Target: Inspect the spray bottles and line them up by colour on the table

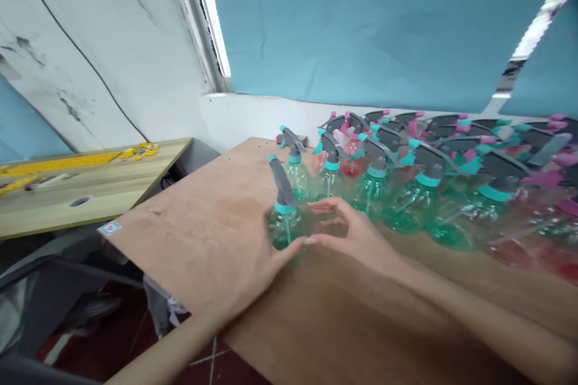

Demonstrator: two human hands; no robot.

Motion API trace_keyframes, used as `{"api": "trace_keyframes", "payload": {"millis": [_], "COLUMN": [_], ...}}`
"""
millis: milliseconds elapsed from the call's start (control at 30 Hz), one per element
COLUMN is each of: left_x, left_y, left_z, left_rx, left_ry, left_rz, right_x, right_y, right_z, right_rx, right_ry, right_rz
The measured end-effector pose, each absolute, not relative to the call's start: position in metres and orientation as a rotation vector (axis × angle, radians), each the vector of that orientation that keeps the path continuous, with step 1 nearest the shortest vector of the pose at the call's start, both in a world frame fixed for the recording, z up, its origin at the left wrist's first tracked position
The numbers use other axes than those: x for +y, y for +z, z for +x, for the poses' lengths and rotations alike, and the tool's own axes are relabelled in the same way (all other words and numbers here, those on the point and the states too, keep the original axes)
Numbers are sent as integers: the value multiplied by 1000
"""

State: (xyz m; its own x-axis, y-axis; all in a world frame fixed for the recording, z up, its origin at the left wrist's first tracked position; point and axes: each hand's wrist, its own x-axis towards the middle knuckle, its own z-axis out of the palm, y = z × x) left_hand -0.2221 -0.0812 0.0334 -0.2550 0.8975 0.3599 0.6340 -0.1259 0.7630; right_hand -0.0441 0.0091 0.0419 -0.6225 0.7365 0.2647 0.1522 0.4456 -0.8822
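Observation:
A clear green spray bottle (289,225) with a grey trigger head and a turquoise collar stands on the brown wooden table. My left hand (264,252) cups its left side, the thumb across the front and the other fingers mostly hidden or blurred. On the right side my right hand (345,231) curves in, with its fingertips and thumb at the bottle's edge. The two thumbs meet in front of the bottle. Close behind stand a green spray bottle (297,175) and another green spray bottle (329,180).
Several green and red spray bottles (415,207) crowd the table's right side along the wall. A small sticker (109,228) marks the table's left corner. Further left, a second table (112,183) carries yellow strips (67,163). A blue covering (352,24) hangs behind.

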Motion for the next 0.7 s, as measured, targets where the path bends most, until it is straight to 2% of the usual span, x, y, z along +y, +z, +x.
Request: {"api": "trace_keyframes", "payload": {"millis": [333,700], "left_x": [-91,-71], "left_y": [30,16], "left_z": [-111,-34], "left_rx": [1478,1118], "left_ry": [1126,1013], "left_rz": [1807,1912], "right_x": [-19,-30], "right_y": [72,82], "right_z": [49,114], "right_rx": [-1985,-1797], "right_ry": [1081,892], "right_rz": [-817,-1004]}}
